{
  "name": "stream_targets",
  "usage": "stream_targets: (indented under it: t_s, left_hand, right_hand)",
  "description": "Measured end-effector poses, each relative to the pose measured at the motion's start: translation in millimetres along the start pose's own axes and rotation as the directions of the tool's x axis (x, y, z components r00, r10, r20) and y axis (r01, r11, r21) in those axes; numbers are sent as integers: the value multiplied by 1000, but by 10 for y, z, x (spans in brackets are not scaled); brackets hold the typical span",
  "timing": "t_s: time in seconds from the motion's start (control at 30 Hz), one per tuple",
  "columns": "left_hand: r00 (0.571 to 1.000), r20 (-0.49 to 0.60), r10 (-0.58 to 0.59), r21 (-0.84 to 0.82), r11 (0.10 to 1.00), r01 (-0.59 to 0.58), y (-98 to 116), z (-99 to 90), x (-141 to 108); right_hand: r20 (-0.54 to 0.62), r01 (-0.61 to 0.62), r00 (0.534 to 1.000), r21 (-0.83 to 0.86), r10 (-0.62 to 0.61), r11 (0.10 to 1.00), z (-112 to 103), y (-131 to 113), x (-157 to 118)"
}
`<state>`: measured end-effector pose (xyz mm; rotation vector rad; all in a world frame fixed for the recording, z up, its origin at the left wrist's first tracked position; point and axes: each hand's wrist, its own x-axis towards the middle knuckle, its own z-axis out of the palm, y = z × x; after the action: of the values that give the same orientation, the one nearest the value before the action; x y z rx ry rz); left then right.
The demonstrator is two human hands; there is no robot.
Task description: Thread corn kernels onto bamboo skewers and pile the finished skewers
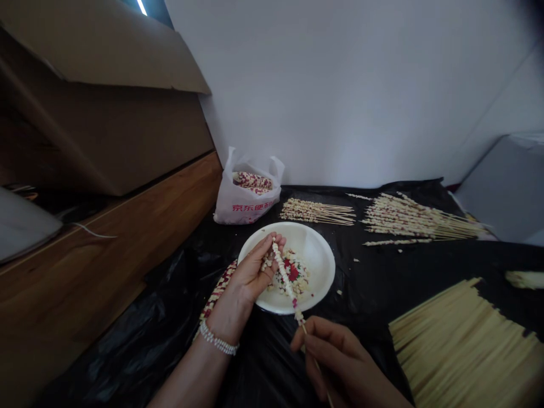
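Note:
My right hand (335,354) is closed around the bare lower part of a thin wooden skewer. Pale corn kernels, with a few purple ones, are threaded along the upper part of this skewer (283,273), which slants up over a white bowl (321,255). My left hand (250,269), palm up and cupped, holds several loose corn kernels (267,262) over the bowl's left side. Its fingers lie by the skewer's tip; whether they touch it, I cannot tell. Loose kernels (301,280) lie in the bowl around a red and green print. A speckled corn cob (219,289) is partly hidden behind my left forearm.
A white plastic bag (242,207) holds speckled cobs. Two piles of threaded skewers, one smaller (314,211) and one larger (403,218), lie on black plastic sheeting (352,294). Bare skewers (467,345) are spread at right, near a pale cob (525,279). A cardboard box (127,130) stands left.

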<state>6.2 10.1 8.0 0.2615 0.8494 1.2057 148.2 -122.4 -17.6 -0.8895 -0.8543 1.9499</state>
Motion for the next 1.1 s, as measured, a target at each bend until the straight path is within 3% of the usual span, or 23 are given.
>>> stream_targets:
  t_s: [0.47, 0.77, 1.1]
  left_hand:
    - [996, 41, 76, 64, 995, -78, -30, 18, -12]
    - [997, 50, -55, -88, 994, 59, 12, 94, -55]
    - [999, 2, -35, -100, 994, 35, 2, 99, -57]
  right_hand:
    - [-54, 18, 998, -126, -25, 992, 23, -77, -23]
    - [-75, 9, 997, -124, -18, 992, 28, -66, -23]
    - [-81, 18, 996, -174, -33, 985, 7, -29, 0]
